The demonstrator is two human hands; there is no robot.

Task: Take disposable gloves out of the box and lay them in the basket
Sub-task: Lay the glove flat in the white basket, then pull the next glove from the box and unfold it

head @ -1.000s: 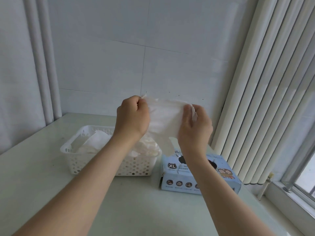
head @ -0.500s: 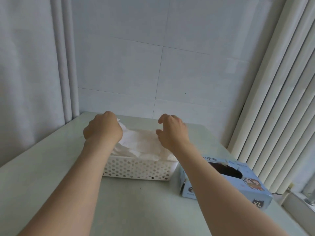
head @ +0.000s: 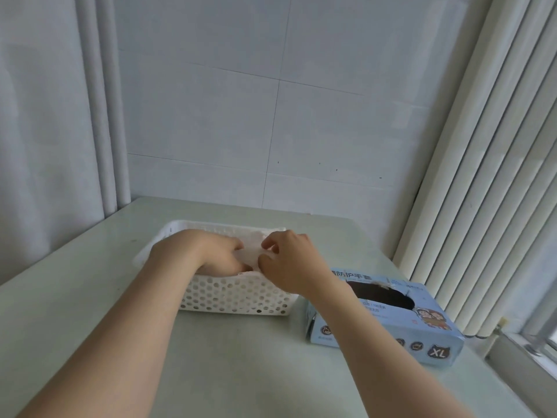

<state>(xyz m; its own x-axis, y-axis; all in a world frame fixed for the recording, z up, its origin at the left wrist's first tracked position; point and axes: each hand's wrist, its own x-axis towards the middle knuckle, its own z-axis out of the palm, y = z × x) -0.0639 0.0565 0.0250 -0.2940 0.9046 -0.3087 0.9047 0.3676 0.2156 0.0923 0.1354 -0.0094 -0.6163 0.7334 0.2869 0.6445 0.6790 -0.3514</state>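
Left hand [head: 208, 254] presses gloves [head: 252, 254]; right hand [head: 291, 260] pinches them.

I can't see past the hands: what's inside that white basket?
A patch of pale glove material shows between the left hand and right hand, inside the basket. The hands cover most of the inside, so how many gloves lie there can't be told.

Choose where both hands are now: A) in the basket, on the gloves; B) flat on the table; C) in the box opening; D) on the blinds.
A: the left hand and right hand both reach into the basket, onto the white gloves; neither hand is at the box.
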